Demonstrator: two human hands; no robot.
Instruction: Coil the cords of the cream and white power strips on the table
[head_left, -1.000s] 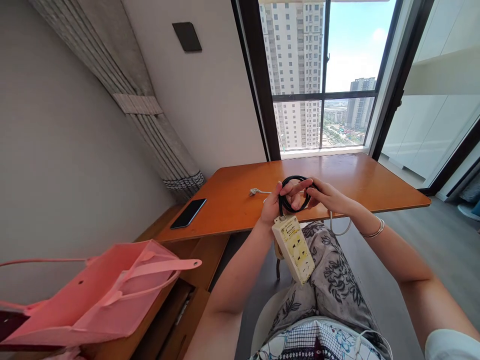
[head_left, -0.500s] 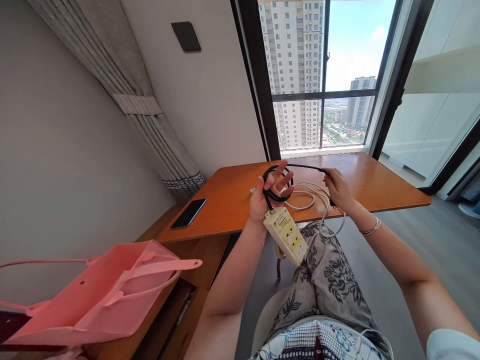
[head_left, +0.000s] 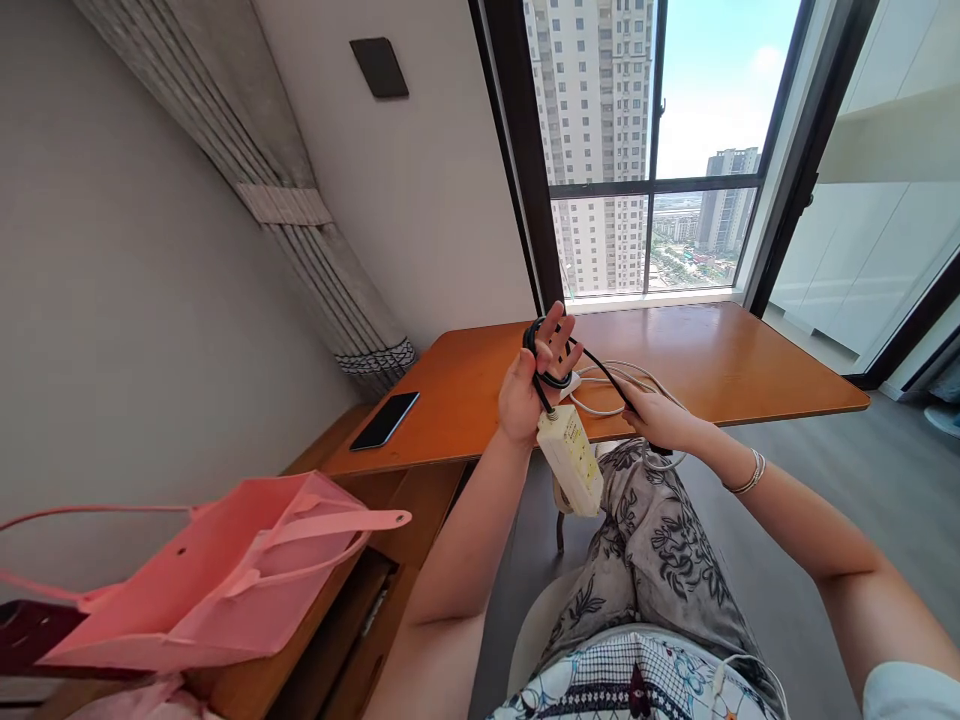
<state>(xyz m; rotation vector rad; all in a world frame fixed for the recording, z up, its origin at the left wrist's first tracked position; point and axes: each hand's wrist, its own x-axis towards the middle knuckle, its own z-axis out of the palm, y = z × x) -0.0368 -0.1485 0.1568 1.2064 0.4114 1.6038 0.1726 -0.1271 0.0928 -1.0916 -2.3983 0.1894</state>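
Observation:
My left hand [head_left: 517, 405] is raised over the front of the table, palm up and fingers partly spread. Loops of black cord [head_left: 556, 381] hang around its fingers, kept in by the thumb. From the coil a cream power strip [head_left: 571, 462] dangles below the table edge, tilted, its socket face turned partly away. My right hand [head_left: 666, 420] is closed around the free end of the black cord, beside the table's front edge; a dark piece, perhaps the plug, shows under the fingers. A white cable [head_left: 637, 370] lies loosely coiled on the table behind both hands.
The orange-brown table [head_left: 757, 360] stands against the window. A phone [head_left: 385, 420] lies at its left end. Left of me, a pink bag [head_left: 225, 580] sits on a wooden cabinet [head_left: 352, 620]. My lap in patterned trousers [head_left: 660, 520] is below the hands.
My right hand has moved left and down toward my left hand, drawing the cord downward. The power strip has turned, showing less of its sockets. The coil looks narrower.

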